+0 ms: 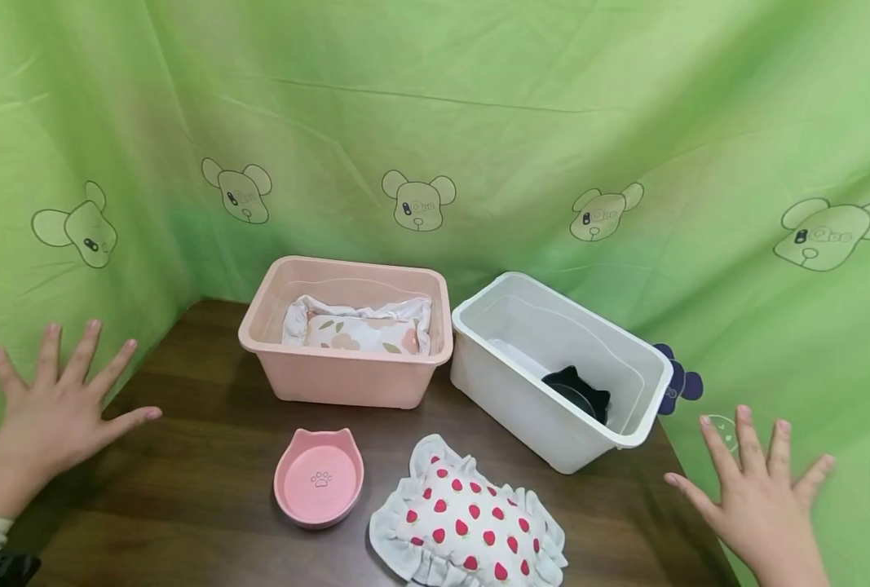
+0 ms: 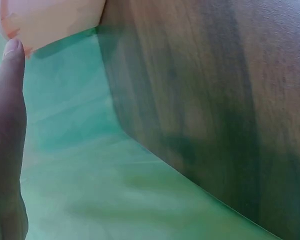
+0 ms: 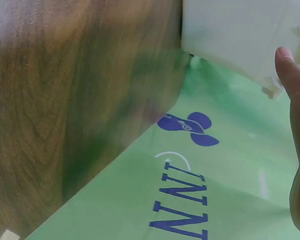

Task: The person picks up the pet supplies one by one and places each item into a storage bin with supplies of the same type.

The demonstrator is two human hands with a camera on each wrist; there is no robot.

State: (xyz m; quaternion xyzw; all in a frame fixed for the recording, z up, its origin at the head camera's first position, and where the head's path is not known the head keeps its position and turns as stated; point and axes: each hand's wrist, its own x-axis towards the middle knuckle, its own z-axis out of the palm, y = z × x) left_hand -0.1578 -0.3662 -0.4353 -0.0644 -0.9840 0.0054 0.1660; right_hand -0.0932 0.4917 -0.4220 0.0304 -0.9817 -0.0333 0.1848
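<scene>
Cloth point(image 1: 435, 98) backs the counter point(image 1: 185, 465); pink bin point(image 1: 346, 381) and white bin point(image 1: 526, 416) stand mouth-up, likely for access; left grip point(image 1: 56, 412) and right grip point(image 1: 760, 493) spread.

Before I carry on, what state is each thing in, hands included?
Left hand: fingers spread, holding nothing
Right hand: fingers spread, holding nothing
Pink bin: upright, open-topped, floral cushion inside
White bin: upright, open-topped, black bowl inside
Floral cushion: partly hidden by bin wall
Black bowl: partly hidden, tilt unclear
Pink bowl: upright, empty
Strawberry cushion: lying on table
</scene>
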